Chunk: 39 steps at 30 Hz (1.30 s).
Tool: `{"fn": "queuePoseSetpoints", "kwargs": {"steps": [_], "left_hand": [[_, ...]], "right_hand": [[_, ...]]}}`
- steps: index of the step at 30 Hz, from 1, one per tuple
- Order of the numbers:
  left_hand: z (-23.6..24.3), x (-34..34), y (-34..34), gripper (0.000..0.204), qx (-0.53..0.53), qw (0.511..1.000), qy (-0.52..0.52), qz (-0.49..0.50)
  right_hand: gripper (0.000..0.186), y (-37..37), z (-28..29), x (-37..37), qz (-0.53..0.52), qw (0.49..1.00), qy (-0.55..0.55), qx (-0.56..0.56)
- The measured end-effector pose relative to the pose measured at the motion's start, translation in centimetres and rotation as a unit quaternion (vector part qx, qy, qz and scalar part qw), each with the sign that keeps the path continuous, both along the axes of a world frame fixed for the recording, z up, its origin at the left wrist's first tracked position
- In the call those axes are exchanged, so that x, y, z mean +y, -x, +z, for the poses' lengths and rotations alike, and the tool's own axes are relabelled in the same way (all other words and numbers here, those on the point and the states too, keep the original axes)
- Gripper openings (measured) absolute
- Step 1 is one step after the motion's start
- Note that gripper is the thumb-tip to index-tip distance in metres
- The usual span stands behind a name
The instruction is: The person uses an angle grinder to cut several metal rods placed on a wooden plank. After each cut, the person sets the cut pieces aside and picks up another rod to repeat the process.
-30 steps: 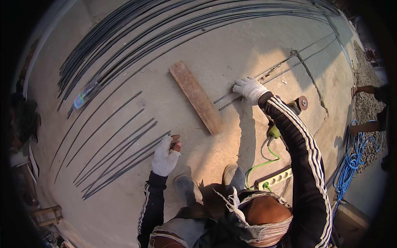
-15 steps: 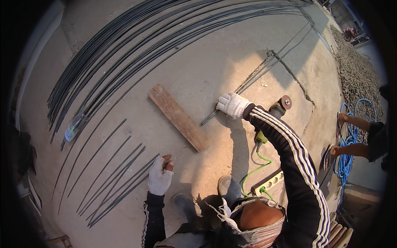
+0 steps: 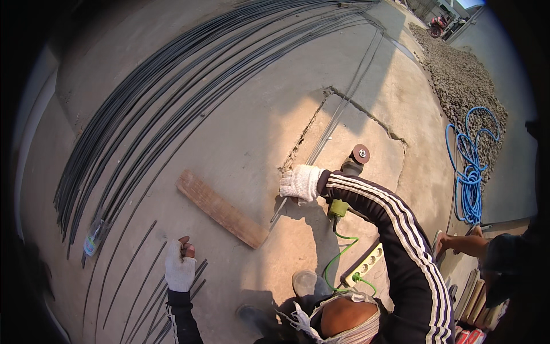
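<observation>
My right hand (image 3: 302,183), in a white knitted glove, is closed around a few thin steel rods (image 3: 322,143). Their near ends stick out below the glove, while the far lengths run up toward the long bundle. Gloved with bare fingertips, my left hand (image 3: 180,265) hovers at the lower left with its fingers curled and no object showing in them. Beneath and beside it lie several short cut rods (image 3: 137,275). A wooden plank (image 3: 222,208) rests on the concrete between my hands. Just beyond my right forearm sits an angle grinder (image 3: 352,166) with a brown disc, partly hidden by the sleeve.
Long steel rods (image 3: 166,86) curve across the far left, with a plastic bottle (image 3: 96,238) at their ends. A power strip (image 3: 365,265) with a green cord lies near my feet. At right are a blue hose (image 3: 470,189), gravel (image 3: 464,80) and another person's leg (image 3: 467,245).
My view has turned and shifted right. The left hand has moved left, over the short rods. The right hand keeps its grip on the rods, now lower in view. The other person's legs have shifted.
</observation>
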<state>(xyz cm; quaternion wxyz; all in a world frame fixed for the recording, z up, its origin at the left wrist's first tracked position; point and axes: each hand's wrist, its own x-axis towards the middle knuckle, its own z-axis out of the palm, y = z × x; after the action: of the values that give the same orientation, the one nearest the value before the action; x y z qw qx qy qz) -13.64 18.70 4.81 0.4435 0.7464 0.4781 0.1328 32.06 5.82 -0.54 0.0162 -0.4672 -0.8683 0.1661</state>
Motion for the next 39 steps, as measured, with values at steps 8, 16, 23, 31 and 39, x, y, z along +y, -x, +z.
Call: {"fn": "queuePoseSetpoints", "kwargs": {"steps": [8, 16, 23, 31, 39], "left_hand": [[-2.4, 1.8, 1.8, 0.031, -0.019, 1.000, -0.005, 0.005], [-10.1, 11.7, 7.6, 0.047, 0.184, 0.914, -0.362, -0.003], [-12.3, 17.9, 8.5, 0.050, 0.269, 0.876, -0.399, 0.022], [-14.2, 22.5, 4.5, 0.064, 0.304, 0.863, -0.401, 0.031], [-15.1, 25.2, 2.0, 0.075, 0.324, 0.860, -0.392, 0.043]], "right_hand": [[0.026, 1.1, 4.1, -1.4, -0.141, 0.987, -0.018, -0.077], [0.032, 0.8, 6.1, -2.2, -0.111, 0.989, -0.083, -0.053], [0.029, 0.7, 4.8, -2.0, -0.077, 0.985, -0.150, -0.022], [0.026, 0.3, 3.2, -1.2, -0.063, 0.986, -0.149, -0.035], [0.032, 0.9, 2.1, -1.0, -0.093, 0.985, -0.143, -0.007]]}}
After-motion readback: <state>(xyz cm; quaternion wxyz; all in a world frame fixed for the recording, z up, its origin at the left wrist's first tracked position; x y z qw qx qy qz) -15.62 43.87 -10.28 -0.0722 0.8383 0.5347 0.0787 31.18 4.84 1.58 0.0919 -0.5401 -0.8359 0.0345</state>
